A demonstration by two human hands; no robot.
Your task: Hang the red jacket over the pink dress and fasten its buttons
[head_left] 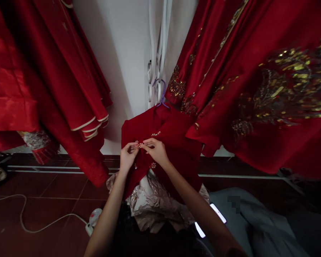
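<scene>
**Inspector:** State the position of your hands.

**Me:** My left hand (128, 154) and right hand (156, 150) meet at the front of a small red jacket (173, 137). The fingers of both are pinched closed on a beaded fastening (139, 144) at the jacket's front seam, fingertips nearly touching each other.

**Inspector:** Where is the jacket?

**Me:** It hangs on a purple hanger (162, 93) against the white wall (123, 53), directly in front of me, between larger hanging garments.

**Inspector:** Describe those.

**Me:** To the left, red robes with cream piping (69, 89). To the right, a red gown with gold embroidery (270, 89), its edge overlapping the jacket's shoulder. Below the jacket, pale shiny fabric (155, 203) is bunched up.

**Inspector:** Anything on the floor?

**Me:** A white cable (29, 221) runs across the dark red tiles (56, 185) to a white plug block (92, 221). Whether other fastenings lower down are closed, I cannot tell.
</scene>
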